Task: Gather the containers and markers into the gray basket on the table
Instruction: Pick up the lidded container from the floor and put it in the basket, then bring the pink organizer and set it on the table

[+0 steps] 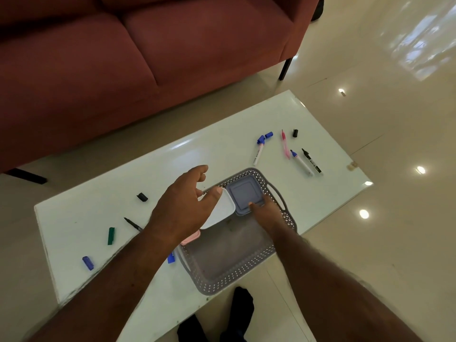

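Both hands are held over the gray basket (234, 262) on the white bench (320, 198). A white container (222, 211) is touched by the thumb of the left hand (182, 206), its fingers spread loosely. A gray-lidded container (243, 195) in the basket's far end is pressed by the right hand (265, 213). A pink container (191, 239) is partly hidden under the left wrist. Several markers (302, 162) and loose caps (87, 262) are scattered on the bench outside the basket.
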